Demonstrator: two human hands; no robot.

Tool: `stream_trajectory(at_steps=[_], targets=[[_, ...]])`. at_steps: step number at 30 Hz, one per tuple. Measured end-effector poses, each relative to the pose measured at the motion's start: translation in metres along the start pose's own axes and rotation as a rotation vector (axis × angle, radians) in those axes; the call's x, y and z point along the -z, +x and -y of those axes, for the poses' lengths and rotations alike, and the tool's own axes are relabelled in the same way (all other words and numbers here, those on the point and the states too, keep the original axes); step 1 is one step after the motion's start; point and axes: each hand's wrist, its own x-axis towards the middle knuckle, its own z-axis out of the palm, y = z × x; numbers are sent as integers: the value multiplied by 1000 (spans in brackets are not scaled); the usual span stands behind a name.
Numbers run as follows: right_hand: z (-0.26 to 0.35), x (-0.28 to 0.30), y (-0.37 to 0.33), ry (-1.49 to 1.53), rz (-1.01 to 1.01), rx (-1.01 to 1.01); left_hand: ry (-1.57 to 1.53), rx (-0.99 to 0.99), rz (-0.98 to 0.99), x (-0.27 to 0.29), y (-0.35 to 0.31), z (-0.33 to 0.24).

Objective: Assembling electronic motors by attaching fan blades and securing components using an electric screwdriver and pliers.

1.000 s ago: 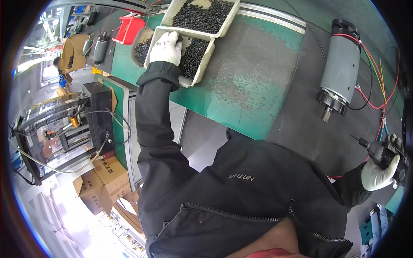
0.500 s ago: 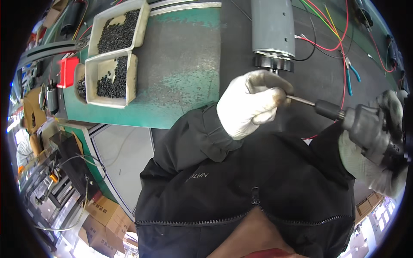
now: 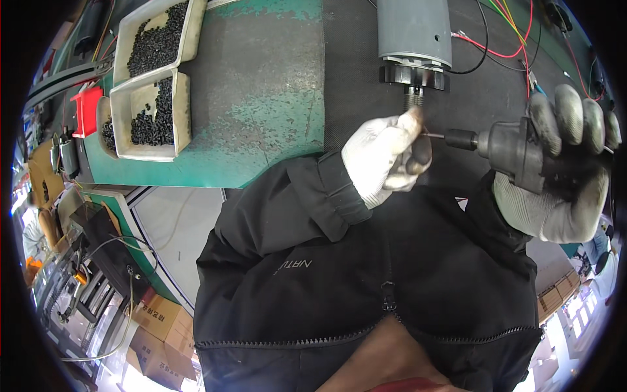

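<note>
A grey cylindrical motor point(image 3: 415, 29) lies at the top, with a black ring point(image 3: 415, 77) and a threaded shaft point(image 3: 414, 98) pointing toward me. My left hand point(image 3: 388, 157), in a white glove with darkened fingertips, is closed just below the shaft's end. Its fingers hide whatever is between them. From the right, the thin bit point(image 3: 436, 135) of a black power screwdriver point(image 3: 513, 150) reaches to those fingertips. My gloved right hand point(image 3: 555, 196) holds the screwdriver's body, fingers above and thumb side below; its rear end is dark and hard to see.
Two pale trays, an upper one point(image 3: 124, 49) and a lower one point(image 3: 147, 154), hold small black parts at the left, beside a red bin point(image 3: 86, 111). Red wires point(image 3: 499, 53) run right of the motor. Blue-handled pliers point(image 3: 537, 85) are partly covered by my right hand.
The screwdriver and my right hand have moved up and left, the tool now more level. My left hand has shifted slightly lower, uncovering the threaded shaft. The trays and motor sit slightly higher in view.
</note>
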Motion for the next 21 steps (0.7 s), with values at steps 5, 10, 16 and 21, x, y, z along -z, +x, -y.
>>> stream_trajectory(at_steps=[5,10,16,21], targets=[[-14,12,11,-326,-95,231,-201,114,-12,9,16,9],[-29,5,10,-674,-34,279,-152,-47,60,22,26,11],[-30,6,8,-735,-39,294,-14,-144,-40,12,23,9],[-27,20,15,-746,188,277,94,-185,-85,11,22,9]])
